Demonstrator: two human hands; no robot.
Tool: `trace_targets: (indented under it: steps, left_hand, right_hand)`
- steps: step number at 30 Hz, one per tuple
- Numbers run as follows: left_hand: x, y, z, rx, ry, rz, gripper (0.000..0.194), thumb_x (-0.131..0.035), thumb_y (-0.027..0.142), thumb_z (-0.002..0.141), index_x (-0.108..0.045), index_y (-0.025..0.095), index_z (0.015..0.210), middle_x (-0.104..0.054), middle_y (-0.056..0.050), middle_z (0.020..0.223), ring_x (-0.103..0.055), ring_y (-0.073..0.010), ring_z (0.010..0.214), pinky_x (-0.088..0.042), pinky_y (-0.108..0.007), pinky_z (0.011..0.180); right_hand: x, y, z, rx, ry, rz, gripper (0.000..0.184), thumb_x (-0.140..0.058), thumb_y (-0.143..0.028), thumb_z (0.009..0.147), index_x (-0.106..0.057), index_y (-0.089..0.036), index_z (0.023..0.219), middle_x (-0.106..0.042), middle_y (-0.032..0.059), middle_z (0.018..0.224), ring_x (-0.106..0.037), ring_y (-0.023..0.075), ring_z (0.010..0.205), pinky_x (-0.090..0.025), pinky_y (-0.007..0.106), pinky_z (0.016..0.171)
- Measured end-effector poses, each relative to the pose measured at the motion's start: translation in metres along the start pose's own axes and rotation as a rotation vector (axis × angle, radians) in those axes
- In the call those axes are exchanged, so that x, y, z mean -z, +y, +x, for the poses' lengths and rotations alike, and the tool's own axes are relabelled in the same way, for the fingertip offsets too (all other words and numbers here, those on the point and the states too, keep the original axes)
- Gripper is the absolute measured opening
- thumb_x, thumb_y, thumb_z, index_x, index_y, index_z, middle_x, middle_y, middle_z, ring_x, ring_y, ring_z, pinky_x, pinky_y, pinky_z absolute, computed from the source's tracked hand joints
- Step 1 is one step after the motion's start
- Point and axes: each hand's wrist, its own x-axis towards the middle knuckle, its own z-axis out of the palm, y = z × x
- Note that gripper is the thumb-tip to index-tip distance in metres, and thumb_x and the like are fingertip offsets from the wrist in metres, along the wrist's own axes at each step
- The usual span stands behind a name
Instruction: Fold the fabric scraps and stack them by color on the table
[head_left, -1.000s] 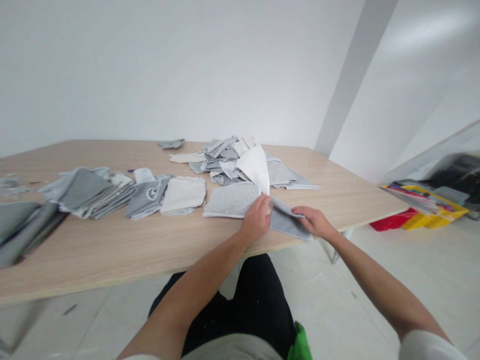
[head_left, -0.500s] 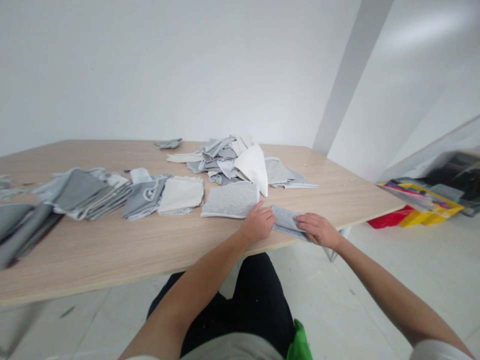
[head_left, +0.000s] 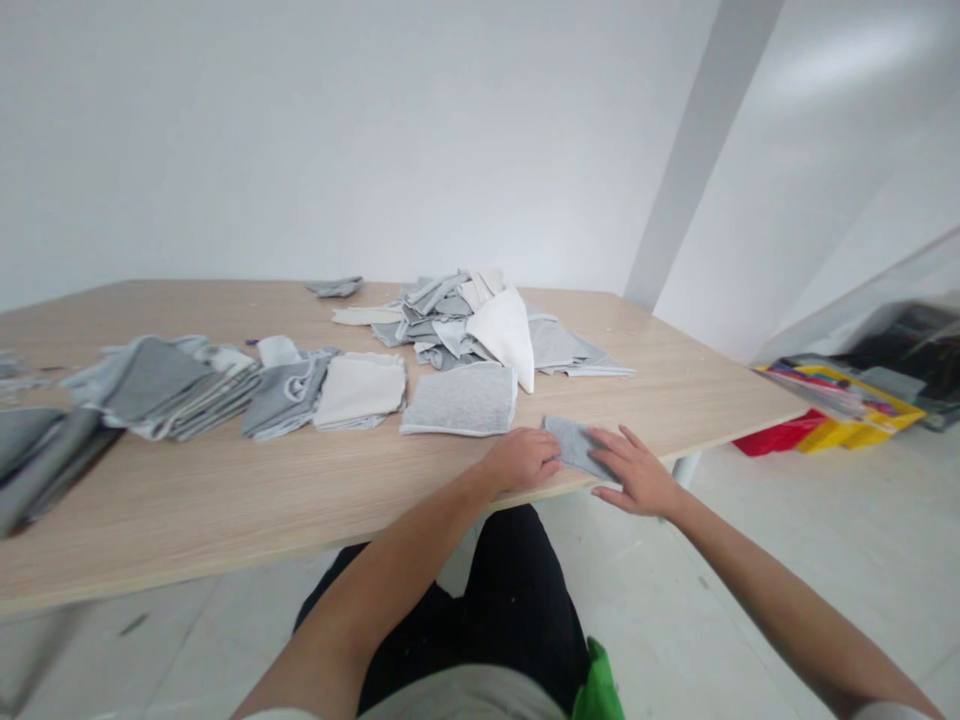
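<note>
A small folded grey cloth (head_left: 574, 443) lies at the table's front edge, between my two hands. My left hand (head_left: 525, 460) is at its left end, fingers bent in and closed on the near left corner; the fingertips are partly hidden. Flat on the right part of the cloth rests my right hand (head_left: 634, 474), its fingers spread and the thumb apart. Just left of and behind my left hand is a larger folded grey cloth (head_left: 461, 400) with a pale edge, lying flat and untouched.
Behind is a loose heap of grey and white cloths (head_left: 450, 315), with a white cloth (head_left: 504, 332) on its near side. Leftward stand a cream folded stack (head_left: 360, 388) and several grey stacks (head_left: 161, 380). Yellow and red bins (head_left: 855, 425) sit on the floor at right.
The grey cloth has become narrower, its near part folded over. My left hand has moved down toward the near edge; my right hand's fingers have spread out.
</note>
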Motion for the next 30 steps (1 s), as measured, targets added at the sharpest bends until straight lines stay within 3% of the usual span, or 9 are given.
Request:
trace_targets:
  steps: [3,5,14,17,19,22,24,26,30]
  left_hand:
    - [0.002,0.001,0.000,-0.009,0.001,0.017,0.026,-0.048,0.033,0.091,-0.070,0.019,0.094,-0.070,-0.008,0.105,-0.061,-0.0205,0.104,-0.041,-0.036,0.095]
    - [0.004,0.001,0.000,-0.010,0.001,0.031,0.028,-0.046,0.033,0.092,-0.070,0.019,0.089,-0.070,-0.008,0.102,-0.061,-0.0204,0.102,-0.040,-0.037,0.095]
    - [0.006,0.008,-0.005,0.008,-0.030,0.086,0.031,-0.044,0.038,0.093,-0.066,0.019,0.083,-0.068,-0.006,0.083,-0.062,-0.0188,0.081,-0.044,-0.031,0.074]
    - [0.007,0.015,-0.007,0.020,-0.042,0.110,0.031,-0.045,0.040,0.092,-0.066,0.019,0.086,-0.067,-0.007,0.083,-0.062,-0.0208,0.081,-0.045,-0.032,0.073]
    - [0.009,0.021,-0.010,0.042,-0.026,0.126,0.033,-0.049,0.044,0.089,-0.063,0.018,0.102,-0.068,-0.010,0.093,-0.062,-0.0236,0.088,-0.046,-0.035,0.078]
    - [0.012,0.033,-0.016,0.060,0.047,0.126,0.068,-0.062,0.054,0.076,-0.047,0.014,0.130,-0.059,-0.016,0.124,-0.054,-0.0317,0.114,-0.040,-0.044,0.096]
    - [0.014,0.040,-0.019,0.073,0.088,0.112,0.079,-0.068,0.052,0.071,-0.041,0.014,0.135,-0.050,-0.018,0.136,-0.044,-0.0348,0.126,-0.031,-0.050,0.106]
    - [0.017,0.043,-0.022,0.120,0.114,0.079,0.066,-0.066,0.044,0.075,-0.046,0.016,0.131,-0.054,-0.016,0.132,-0.045,-0.0334,0.126,-0.029,-0.051,0.108]
    - [0.032,0.040,-0.030,0.195,0.164,-0.147,0.030,-0.057,0.031,0.081,-0.062,0.020,0.108,-0.067,-0.010,0.111,-0.061,-0.0257,0.106,-0.044,-0.041,0.097]
  right_hand:
    - [-0.007,-0.002,0.008,-0.105,-0.089,-0.036,0.078,-0.057,-0.054,0.081,-0.034,-0.014,0.144,-0.034,0.0212,0.149,-0.033,0.0335,0.136,-0.024,0.057,0.109]
    - [-0.011,0.002,0.010,-0.097,-0.156,-0.044,0.078,-0.058,-0.049,0.082,-0.031,-0.015,0.147,-0.035,0.0197,0.149,-0.034,0.0336,0.136,-0.029,0.054,0.107]
    - [0.009,0.031,-0.002,-0.028,-0.271,-0.052,0.059,-0.047,-0.008,0.080,-0.051,-0.027,0.135,-0.052,0.0063,0.139,-0.057,0.0247,0.119,-0.043,0.045,0.099]
    - [0.014,0.028,-0.002,0.003,-0.204,-0.061,0.052,-0.045,-0.007,0.079,-0.059,-0.024,0.127,-0.058,0.0084,0.133,-0.061,0.0247,0.112,-0.043,0.046,0.099]
    - [0.014,0.023,-0.002,0.033,-0.119,-0.038,0.048,-0.048,-0.010,0.080,-0.060,-0.022,0.124,-0.061,0.0100,0.128,-0.062,0.0246,0.110,-0.042,0.047,0.100]
    - [0.017,0.011,0.001,0.039,0.069,0.025,0.039,-0.049,-0.018,0.084,-0.059,-0.019,0.121,-0.068,0.0114,0.115,-0.064,0.0239,0.104,-0.045,0.045,0.098]
    - [0.023,0.000,0.006,0.025,0.181,0.095,0.033,-0.048,-0.021,0.087,-0.059,-0.019,0.118,-0.070,0.0114,0.107,-0.066,0.0230,0.099,-0.050,0.041,0.092]
    - [0.034,-0.011,0.011,0.024,0.248,0.202,0.030,-0.045,-0.022,0.090,-0.057,-0.021,0.117,-0.070,0.0108,0.104,-0.066,0.0216,0.095,-0.053,0.036,0.083]
    - [0.058,-0.030,0.022,0.026,0.339,0.434,0.026,-0.043,-0.025,0.093,-0.058,-0.023,0.114,-0.069,0.0090,0.101,-0.067,0.0197,0.088,-0.053,0.031,0.076]
